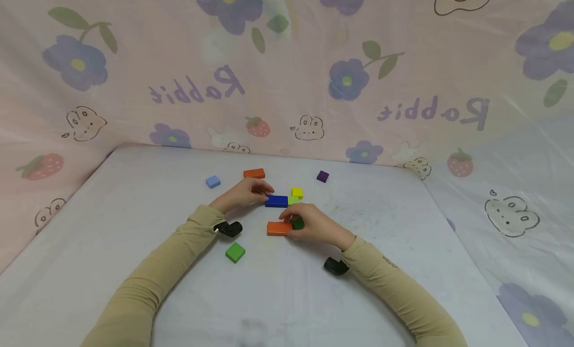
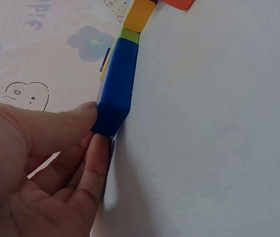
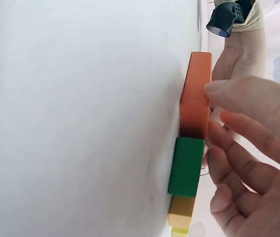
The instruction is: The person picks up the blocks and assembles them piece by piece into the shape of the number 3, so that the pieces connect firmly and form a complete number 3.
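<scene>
In the head view my left hand (image 1: 244, 192) is at the left end of a long blue block (image 1: 276, 201), its thumb and a finger pinching that end in the left wrist view. A lime block (image 1: 293, 200) continues from the blue one's right end. Nearer to me, my right hand (image 1: 314, 223) pinches a long orange block (image 1: 279, 229) between thumb and fingers. Beside it is a dark green block (image 3: 186, 167), partly covered by the hand in the head view. An amber block (image 3: 181, 211) shows past the green one and is hidden from the head view.
A yellow block (image 1: 297, 192) sits just behind the lime one. Farther back are an orange-red block (image 1: 254, 173), a light blue block (image 1: 213, 181) and a purple block (image 1: 323, 176). A green block (image 1: 235, 252) lies at front left. Patterned cloth (image 1: 287, 88) surrounds the white table (image 1: 251, 297).
</scene>
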### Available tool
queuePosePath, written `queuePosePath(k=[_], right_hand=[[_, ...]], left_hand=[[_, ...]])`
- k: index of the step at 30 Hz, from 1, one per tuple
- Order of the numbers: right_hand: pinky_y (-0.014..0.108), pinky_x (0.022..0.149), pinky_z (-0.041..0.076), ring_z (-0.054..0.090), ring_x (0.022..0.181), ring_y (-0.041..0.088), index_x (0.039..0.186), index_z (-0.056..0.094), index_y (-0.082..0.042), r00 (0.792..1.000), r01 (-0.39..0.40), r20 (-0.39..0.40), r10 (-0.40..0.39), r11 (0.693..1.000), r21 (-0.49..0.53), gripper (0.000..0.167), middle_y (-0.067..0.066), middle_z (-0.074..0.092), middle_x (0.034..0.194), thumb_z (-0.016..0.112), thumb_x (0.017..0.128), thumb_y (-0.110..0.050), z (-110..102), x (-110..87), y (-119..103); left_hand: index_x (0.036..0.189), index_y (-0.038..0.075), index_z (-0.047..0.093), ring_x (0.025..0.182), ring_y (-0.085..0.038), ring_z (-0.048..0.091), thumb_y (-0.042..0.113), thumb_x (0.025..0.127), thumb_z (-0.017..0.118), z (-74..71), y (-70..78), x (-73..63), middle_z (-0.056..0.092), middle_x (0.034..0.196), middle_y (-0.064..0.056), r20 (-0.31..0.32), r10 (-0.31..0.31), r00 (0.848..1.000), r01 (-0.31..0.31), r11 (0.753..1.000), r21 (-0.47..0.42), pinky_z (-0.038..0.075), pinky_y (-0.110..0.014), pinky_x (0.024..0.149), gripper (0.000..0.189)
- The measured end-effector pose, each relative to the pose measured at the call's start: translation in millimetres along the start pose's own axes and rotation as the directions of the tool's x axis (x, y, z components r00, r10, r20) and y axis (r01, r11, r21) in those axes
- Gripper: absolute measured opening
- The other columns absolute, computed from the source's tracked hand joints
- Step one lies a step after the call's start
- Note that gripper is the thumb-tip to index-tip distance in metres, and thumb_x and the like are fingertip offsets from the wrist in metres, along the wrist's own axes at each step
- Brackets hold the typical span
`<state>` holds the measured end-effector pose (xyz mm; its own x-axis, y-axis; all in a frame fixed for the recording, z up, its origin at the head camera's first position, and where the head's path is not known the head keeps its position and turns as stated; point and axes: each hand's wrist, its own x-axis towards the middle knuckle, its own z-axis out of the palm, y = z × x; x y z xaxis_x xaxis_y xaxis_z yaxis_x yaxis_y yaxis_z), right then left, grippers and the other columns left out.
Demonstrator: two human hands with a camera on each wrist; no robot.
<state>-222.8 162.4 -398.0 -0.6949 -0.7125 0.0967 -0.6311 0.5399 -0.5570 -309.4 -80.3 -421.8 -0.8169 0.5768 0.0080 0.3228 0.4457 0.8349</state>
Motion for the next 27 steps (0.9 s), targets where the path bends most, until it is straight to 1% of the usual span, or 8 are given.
queuePosePath(k=[8,18,27], right_hand=[[0.028,0.081,0.049,0.057,0.089,0.015,0.113,0.065,-0.006,1.0,0.012,-0.008,-0.012,1.0,0.003,0.034,-0.001,0.065,0.1,0.077,0.081,-0.013,-0.8,-0.3,0.4],[0.03,0.08,0.049,0.057,0.088,0.018,0.112,0.065,-0.006,1.0,0.023,-0.022,-0.022,0.998,0.063,0.034,0.001,0.065,0.1,0.077,0.08,-0.01,-0.7,-1.1,4.1],[0.03,0.079,0.049,0.056,0.088,0.017,0.112,0.065,-0.007,1.0,0.015,-0.02,-0.014,0.997,0.081,0.033,-0.001,0.065,0.102,0.077,0.081,-0.01,-0.6,-2.1,4.6]], left_hand=[[0.116,0.007,0.066,0.103,-0.019,0.059,0.002,0.091,0.063,-0.5,0.1,1.9,0.066,0.108,-0.004,0.001,-0.019,1.0,0.019,1.0,0.011,0.045,-0.036,0.095,0.026],[0.117,0.007,0.066,0.104,-0.02,0.059,0.003,0.091,0.063,-0.7,1.9,2.4,0.066,0.109,-0.005,0.003,-0.034,0.999,0.034,0.999,0.006,0.044,-0.037,0.096,0.026],[0.118,0.006,0.065,0.105,-0.021,0.058,0.002,0.091,0.062,-0.6,4.8,-0.6,0.066,0.11,-0.005,0.008,-0.045,0.999,0.045,0.999,0.001,0.044,-0.037,0.096,0.027]])
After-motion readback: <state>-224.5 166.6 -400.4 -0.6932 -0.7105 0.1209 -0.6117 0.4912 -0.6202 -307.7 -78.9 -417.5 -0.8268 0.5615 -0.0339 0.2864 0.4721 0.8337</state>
